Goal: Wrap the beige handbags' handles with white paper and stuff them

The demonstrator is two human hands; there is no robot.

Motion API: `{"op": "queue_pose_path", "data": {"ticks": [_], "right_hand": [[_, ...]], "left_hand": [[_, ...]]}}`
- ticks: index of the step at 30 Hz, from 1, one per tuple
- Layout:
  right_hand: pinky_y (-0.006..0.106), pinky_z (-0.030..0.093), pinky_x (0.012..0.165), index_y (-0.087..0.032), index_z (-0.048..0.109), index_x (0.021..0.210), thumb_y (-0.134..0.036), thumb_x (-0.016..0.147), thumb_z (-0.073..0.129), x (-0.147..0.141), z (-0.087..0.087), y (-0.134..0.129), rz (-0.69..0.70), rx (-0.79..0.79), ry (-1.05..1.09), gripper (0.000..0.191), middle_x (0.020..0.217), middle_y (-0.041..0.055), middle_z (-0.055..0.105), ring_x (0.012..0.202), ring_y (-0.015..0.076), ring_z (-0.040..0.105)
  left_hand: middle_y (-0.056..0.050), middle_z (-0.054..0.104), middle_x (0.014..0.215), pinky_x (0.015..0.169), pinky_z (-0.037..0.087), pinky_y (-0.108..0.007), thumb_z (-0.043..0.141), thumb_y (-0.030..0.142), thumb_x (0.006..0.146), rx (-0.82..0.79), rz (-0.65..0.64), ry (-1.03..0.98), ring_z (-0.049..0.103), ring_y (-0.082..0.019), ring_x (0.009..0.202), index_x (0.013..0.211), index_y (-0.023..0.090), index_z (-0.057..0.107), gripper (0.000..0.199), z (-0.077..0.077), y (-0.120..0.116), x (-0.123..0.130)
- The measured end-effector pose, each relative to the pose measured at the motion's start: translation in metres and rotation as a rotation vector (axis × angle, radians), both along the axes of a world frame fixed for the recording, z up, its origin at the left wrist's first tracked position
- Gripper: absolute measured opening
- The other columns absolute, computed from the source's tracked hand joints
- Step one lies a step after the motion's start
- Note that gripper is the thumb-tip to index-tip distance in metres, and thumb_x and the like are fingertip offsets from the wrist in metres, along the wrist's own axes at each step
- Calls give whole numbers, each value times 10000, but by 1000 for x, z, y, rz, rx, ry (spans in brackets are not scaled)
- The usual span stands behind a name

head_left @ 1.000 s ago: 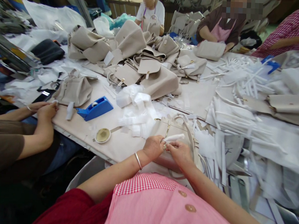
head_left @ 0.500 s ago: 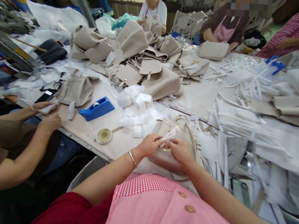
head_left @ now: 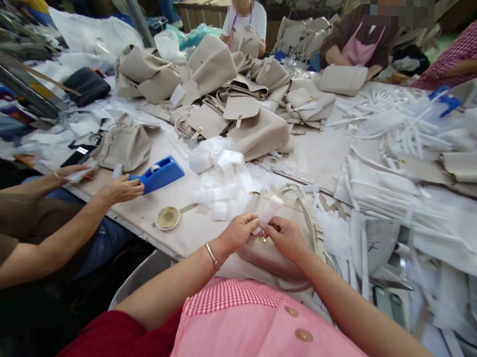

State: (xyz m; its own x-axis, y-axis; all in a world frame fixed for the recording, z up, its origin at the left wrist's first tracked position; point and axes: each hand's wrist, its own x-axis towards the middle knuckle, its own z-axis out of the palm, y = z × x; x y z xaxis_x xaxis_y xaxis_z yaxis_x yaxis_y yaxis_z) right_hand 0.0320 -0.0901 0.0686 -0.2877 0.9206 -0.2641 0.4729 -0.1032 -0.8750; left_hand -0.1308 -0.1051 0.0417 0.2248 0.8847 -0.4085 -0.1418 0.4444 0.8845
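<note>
My left hand pinches the lower left side of a small white foam wrapping strip, which looks rolled into a short tube. From the right, my right hand has its thumb and fingers closed on the same strip. Both hands are just above a beige handbag lying on the table near my apron. The bag's handle arches to the right behind my fingers, and a bit of gold hardware shows beneath them. My hands cover much of the bag's front.
A pile of white foam pieces lies beyond my left hand. A blue tape dispenser and a round dish are to the left, where a co-worker's hand touches the dispenser. Beige bags are heaped behind; white strips cover the right.
The white foam strip in my hands has gone from a loose, flared shape to a compact upright roll. The co-worker's nearer hand has moved right to the tape dispenser.
</note>
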Motion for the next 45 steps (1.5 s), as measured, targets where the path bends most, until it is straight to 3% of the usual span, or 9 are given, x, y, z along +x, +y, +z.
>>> {"op": "queue_pose_path", "data": {"ticks": [8, 13, 16, 19, 23, 28, 33, 37, 45], "right_hand": [[264, 487, 754, -181, 742, 971, -242, 813, 599, 6, -2, 7, 192, 26, 184, 221, 886, 34, 749, 797, 174, 659], [291, 511, 708, -166, 758, 773, -203, 729, 651, 3, -5, 16, 109, -37, 16, 121, 729, 16, 737, 716, 203, 663], [300, 525, 736, -174, 768, 847, -215, 722, 668, 8, -1, 18, 48, -8, 17, 165, 805, 29, 755, 779, 220, 682], [318, 505, 883, -198, 706, 1150, -236, 752, 676, 21, 4, 19, 194, -5, 200, 402, 1030, 52, 753, 960, 223, 683], [364, 469, 971, -186, 645, 1242, -305, 767, 709, 39, -3, 21, 244, -289, 502, 494, 1113, 90, 732, 1060, 229, 662], [261, 519, 706, -178, 684, 1161, -261, 669, 802, 48, -13, 28, 110, -672, 762, 513, 1015, 97, 752, 818, 172, 696], [173, 392, 439, -140, 676, 1132, -262, 727, 757, 49, -7, 38, 42, -760, 639, 431, 818, 91, 753, 524, 86, 597], [162, 321, 350, -147, 657, 1117, -274, 759, 719, 44, -1, 45, 16, -756, 426, 385, 611, 27, 688, 382, 58, 466], [180, 370, 415, -125, 684, 1029, -251, 719, 720, 40, 16, 62, 113, -490, 158, 337, 644, 5, 648, 477, 68, 493]], "left_hand": [[18, 579, 620, 612, 401, -217, 697, 474, 750, -42, 18, -129, 514, -88, 577, 813, 130, 602, 362, -10, 3, -13], [16, 592, 642, 610, 405, -215, 616, 449, 833, 35, -54, -41, 517, -91, 581, 891, 129, 628, 326, -3, 0, -17], [-16, 654, 733, 686, 460, -247, 544, 401, 896, 210, -138, 168, 582, -127, 672, 971, 135, 657, 299, 10, -5, -17], [-69, 695, 914, 830, 489, -299, 513, 341, 924, 517, -177, 367, 627, -175, 869, 1025, 150, 671, 267, 20, -10, -17], [-101, 693, 937, 898, 497, -349, 501, 284, 937, 863, -200, 533, 619, -198, 965, 1009, 149, 672, 230, 20, -12, -16], [-81, 707, 874, 932, 479, -398, 493, 231, 939, 1090, -284, 597, 628, -195, 931, 1020, 159, 640, 183, 9, -10, -18], [-85, 695, 916, 1011, 416, -439, 541, 250, 916, 1181, -301, 716, 630, -181, 932, 989, 174, 649, 151, 4, -13, -18], [-71, 696, 941, 1077, 351, -438, 530, 267, 925, 1203, -340, 821, 620, -160, 953, 960, 192, 651, 146, 3, -15, -16], [-35, 706, 849, 1122, 278, -443, 505, 238, 934, 1192, -403, 898, 608, -160, 967, 942, 199, 642, 142, 2, -16, -16]]}}
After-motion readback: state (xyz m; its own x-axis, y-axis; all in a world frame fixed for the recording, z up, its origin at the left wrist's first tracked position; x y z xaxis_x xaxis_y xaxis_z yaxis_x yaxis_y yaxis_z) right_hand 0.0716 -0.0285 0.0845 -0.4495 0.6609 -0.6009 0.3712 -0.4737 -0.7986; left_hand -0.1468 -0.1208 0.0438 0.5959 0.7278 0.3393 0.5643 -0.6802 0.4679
